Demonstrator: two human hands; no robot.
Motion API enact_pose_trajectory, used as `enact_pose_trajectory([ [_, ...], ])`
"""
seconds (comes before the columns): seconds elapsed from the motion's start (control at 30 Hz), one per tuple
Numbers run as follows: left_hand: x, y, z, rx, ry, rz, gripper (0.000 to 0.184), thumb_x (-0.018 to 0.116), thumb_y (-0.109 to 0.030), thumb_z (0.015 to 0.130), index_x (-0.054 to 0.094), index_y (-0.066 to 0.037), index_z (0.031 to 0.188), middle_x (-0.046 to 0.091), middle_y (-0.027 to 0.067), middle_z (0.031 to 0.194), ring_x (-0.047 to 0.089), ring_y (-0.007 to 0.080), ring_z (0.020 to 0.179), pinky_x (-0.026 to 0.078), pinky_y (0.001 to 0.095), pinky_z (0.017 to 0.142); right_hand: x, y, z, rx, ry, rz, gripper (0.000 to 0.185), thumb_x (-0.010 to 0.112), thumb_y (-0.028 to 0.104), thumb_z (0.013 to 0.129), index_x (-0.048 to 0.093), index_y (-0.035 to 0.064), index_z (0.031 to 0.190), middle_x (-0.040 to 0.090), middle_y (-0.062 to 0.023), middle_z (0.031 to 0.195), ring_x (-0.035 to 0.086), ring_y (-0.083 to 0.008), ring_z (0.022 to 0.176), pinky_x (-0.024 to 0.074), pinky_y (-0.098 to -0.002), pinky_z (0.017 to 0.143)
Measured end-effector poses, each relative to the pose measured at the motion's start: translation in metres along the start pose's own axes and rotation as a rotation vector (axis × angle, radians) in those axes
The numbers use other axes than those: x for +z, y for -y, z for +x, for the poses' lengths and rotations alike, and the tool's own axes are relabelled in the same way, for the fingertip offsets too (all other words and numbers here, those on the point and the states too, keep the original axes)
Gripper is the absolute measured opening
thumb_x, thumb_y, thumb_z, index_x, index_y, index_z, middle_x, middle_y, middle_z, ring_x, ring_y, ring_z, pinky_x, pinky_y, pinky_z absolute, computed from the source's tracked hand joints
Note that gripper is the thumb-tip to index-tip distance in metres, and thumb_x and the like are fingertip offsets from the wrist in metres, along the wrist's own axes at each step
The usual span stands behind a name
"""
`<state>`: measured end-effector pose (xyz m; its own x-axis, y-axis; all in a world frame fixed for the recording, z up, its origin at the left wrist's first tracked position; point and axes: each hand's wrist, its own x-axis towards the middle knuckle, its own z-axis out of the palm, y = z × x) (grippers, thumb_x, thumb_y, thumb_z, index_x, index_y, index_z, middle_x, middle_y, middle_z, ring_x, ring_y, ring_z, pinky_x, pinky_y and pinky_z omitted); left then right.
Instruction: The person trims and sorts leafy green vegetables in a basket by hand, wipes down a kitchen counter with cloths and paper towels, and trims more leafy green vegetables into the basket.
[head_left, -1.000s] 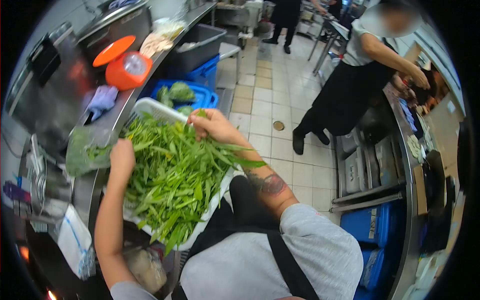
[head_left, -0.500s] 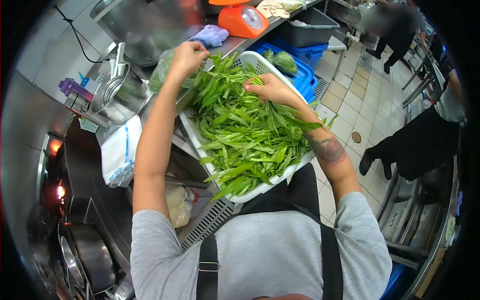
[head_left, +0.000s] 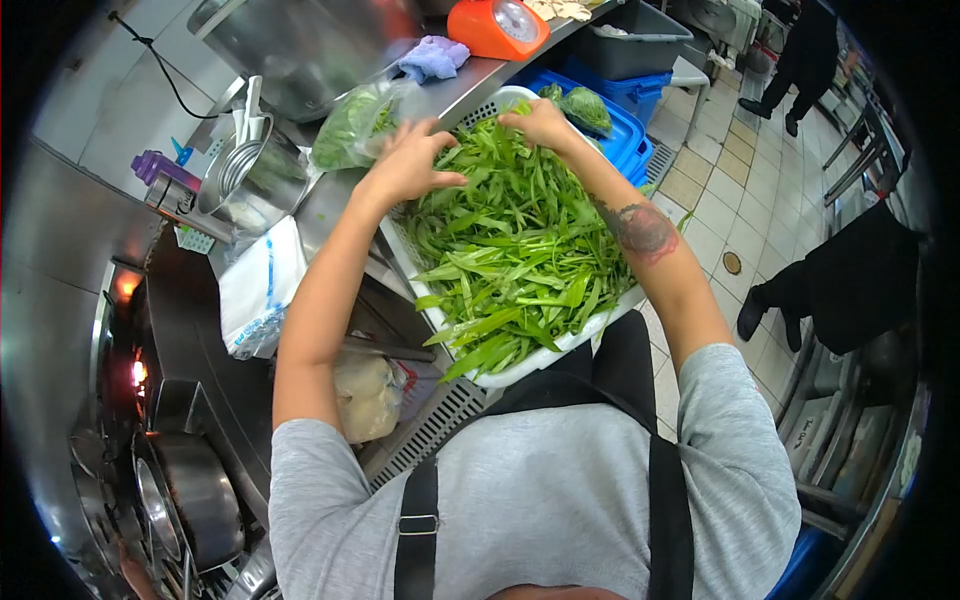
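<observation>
Head view, left hand (head_left: 408,168) splayed, right hand (head_left: 541,124) at greens (head_left: 525,250), hold unclear, one basket (head_left: 530,366)

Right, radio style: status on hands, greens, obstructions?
Left hand open, beside greens. Right hand at greens' far side, grip unclear. Greens heaped in white basket. Plastic bag close by left hand; nothing visibly blocking.

Grey short-sleeved shirt (head_left: 545,490), black straps (head_left: 668,520), a metal buckle (head_left: 418,524) on the left one, dark trousers (head_left: 628,368); dark, reddish tattoo (head_left: 643,232) on the right forearm (head_left: 688,298).
</observation>
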<state>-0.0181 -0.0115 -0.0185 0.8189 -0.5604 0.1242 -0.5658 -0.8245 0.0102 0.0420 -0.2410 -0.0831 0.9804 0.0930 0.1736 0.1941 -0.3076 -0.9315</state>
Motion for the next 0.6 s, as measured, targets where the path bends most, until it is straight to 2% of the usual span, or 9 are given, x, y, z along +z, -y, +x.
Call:
enact_pose_trajectory([
  [0.1, -0.020, 0.015, -0.010, -0.057, -0.160, 0.280, 0.069, 0.071, -0.053, 0.067, 0.056, -0.014, 0.121, 0.033, 0.0147, 0.142, 0.022, 0.0406, 0.134, 0.020, 0.0633, 0.104, -0.025, 0.007, 0.005, 0.053, 0.002, 0.003, 0.033, 0.070, 0.029, 0.078, 0.067, 0.0025, 0.098, 0.062, -0.0060, 0.072, 0.053, -0.0120, 0.052, 0.0449, -0.0288, 0.050],
  [0.17, -0.023, 0.055, -0.009, -0.104, -0.265, 0.387, 0.067, 0.067, -0.056, 0.069, 0.053, -0.020, 0.124, 0.036, 0.0086, 0.142, 0.021, 0.0383, 0.135, 0.018, 0.0641, 0.104, -0.034, -0.004, 0.020, 0.032, 0.036, 0.035, 0.033, 0.070, 0.031, 0.079, 0.068, 0.0028, 0.096, 0.057, -0.0017, 0.066, 0.050, -0.0101, 0.049, 0.0425, -0.0270, 0.047],
  [0.2, -0.026, 0.078, -0.009, -0.122, -0.220, 0.425, 0.069, 0.065, -0.057, 0.071, 0.049, -0.021, 0.128, 0.035, 0.0081, 0.143, 0.021, 0.0373, 0.136, 0.017, 0.0629, 0.105, -0.040, 0.001, 0.019, 0.030, 0.040, 0.037, 0.034, 0.070, 0.032, 0.080, 0.068, 0.0024, 0.096, 0.054, 0.0007, 0.064, 0.047, -0.0089, 0.049, 0.0413, -0.0260, 0.046],
  [0.3, -0.019, 0.131, -0.013, -0.177, -0.220, 0.509, 0.052, 0.066, -0.033, 0.078, 0.049, -0.021, 0.125, 0.038, 0.0079, 0.140, 0.028, 0.0351, 0.133, 0.023, 0.0631, 0.102, -0.050, 0.003, 0.023, -0.018, -0.002, 0.051, 0.033, 0.068, 0.032, 0.081, 0.068, 0.0026, 0.095, 0.048, 0.0041, 0.060, 0.044, -0.0069, 0.049, 0.0398, -0.0243, 0.046],
  [0.4, -0.005, 0.150, 0.000, -0.188, -0.288, 0.471, 0.045, 0.064, -0.020, 0.079, 0.050, -0.020, 0.122, 0.042, 0.0074, 0.135, 0.033, 0.0339, 0.129, 0.028, 0.0627, 0.099, -0.064, 0.020, 0.022, -0.065, -0.025, 0.096, 0.032, 0.067, 0.034, 0.082, 0.068, 0.0032, 0.093, 0.046, 0.0049, 0.058, 0.044, -0.0057, 0.049, 0.0387, -0.0234, 0.046],
  [0.5, 0.017, 0.157, 0.017, -0.241, -0.334, 0.487, 0.041, 0.062, -0.019, 0.080, 0.050, -0.019, 0.119, 0.044, 0.0069, 0.132, 0.036, 0.0333, 0.126, 0.031, 0.0622, 0.098, -0.066, 0.039, 0.014, -0.095, 0.029, 0.075, 0.033, 0.067, 0.035, 0.082, 0.068, 0.0034, 0.093, 0.045, 0.0052, 0.058, 0.044, -0.0054, 0.049, 0.0389, -0.0229, 0.047],
  [0.6, 0.010, 0.127, 0.019, -0.325, -0.266, 0.503, 0.038, 0.060, -0.027, 0.083, 0.053, -0.020, 0.120, 0.044, 0.0072, 0.133, 0.035, 0.0333, 0.127, 0.030, 0.0615, 0.099, -0.032, 0.053, -0.003, -0.139, 0.132, -0.041, 0.038, 0.066, 0.039, 0.082, 0.067, 0.0026, 0.090, 0.046, 0.0037, 0.059, 0.046, -0.0067, 0.049, 0.0384, -0.0241, 0.046],
])
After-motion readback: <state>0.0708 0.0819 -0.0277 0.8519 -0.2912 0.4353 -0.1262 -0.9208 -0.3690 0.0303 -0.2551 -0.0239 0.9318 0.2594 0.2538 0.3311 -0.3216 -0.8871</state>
